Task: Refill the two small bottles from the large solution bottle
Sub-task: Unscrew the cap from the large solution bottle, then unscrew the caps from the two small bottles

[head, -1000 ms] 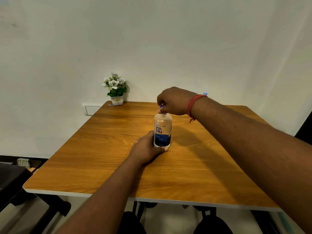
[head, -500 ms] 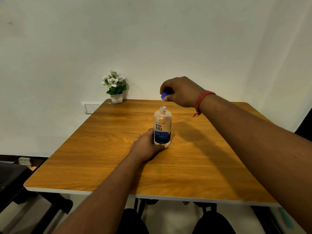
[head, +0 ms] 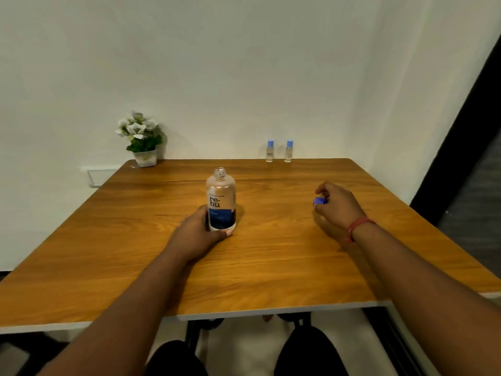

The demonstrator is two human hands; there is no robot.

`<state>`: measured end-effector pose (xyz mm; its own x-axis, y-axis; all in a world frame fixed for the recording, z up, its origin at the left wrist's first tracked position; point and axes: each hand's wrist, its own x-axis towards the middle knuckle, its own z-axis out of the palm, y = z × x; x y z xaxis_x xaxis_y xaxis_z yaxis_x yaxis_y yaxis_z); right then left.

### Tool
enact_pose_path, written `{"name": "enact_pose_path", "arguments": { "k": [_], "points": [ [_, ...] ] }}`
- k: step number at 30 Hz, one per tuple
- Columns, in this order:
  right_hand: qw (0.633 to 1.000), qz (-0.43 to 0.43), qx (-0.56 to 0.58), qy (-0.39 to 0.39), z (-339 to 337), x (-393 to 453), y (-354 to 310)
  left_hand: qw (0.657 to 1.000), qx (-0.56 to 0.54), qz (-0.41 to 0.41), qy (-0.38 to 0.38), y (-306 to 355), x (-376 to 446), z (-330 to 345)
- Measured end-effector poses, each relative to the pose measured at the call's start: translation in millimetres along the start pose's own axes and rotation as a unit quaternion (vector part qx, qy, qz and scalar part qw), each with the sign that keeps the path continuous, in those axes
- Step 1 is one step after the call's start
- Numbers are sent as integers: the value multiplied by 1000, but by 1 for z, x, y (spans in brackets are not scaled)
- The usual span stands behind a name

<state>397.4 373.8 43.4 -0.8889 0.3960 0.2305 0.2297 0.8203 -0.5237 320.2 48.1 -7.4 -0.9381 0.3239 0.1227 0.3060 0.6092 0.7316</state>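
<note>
Large solution bottle (head: 221, 200) upright near mid-bench (head: 271, 267), neck open and uncapped, ready for pouring. Left hand (head: 199, 233) wrapped round its lower body, clamped on it, probably to steady it against tipping while the top is off. Right hand (head: 337, 206) low over the bench well to the right of the bottle, fingers closed on the blue cap (head: 320, 200), likely about to be parked there, out of the pouring path. Two small bottles (head: 279, 151) side by side at the far edge by the wall, blue caps on, untouched and well apart from both hands; opening them not yet begun. Potted plant (head: 142, 139) in the far left corner, out of the way. Against half a second ago: cap hand swung from just above the bottle neck down and rightward; left grip unchanged; small bottles now in view, no longer behind the arm.
</note>
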Motion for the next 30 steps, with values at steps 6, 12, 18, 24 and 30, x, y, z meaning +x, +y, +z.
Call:
{"name": "enact_pose_path", "arguments": {
  "k": [6, 12, 18, 24, 30],
  "points": [
    [997, 52, 16, 56, -3, -16, 52, 1000, -10, 4, -5, -5, 5, 4],
    [994, 76, 3, 84, -5, -20, 67, 1000, -1, 7, -10, -3, 6, 4],
    [991, 90, 25, 94, -7, -28, 74, 1000, -1, 7, -8, -1, 5, 3],
    [992, 96, 30, 81, -5, -26, 79, 1000, 1, 0, -8, 2, 2, 1],
    [990, 93, 29, 103, -1, -26, 82, 1000, 12, -10, -4, 4, 0, 0]
  ]
}}
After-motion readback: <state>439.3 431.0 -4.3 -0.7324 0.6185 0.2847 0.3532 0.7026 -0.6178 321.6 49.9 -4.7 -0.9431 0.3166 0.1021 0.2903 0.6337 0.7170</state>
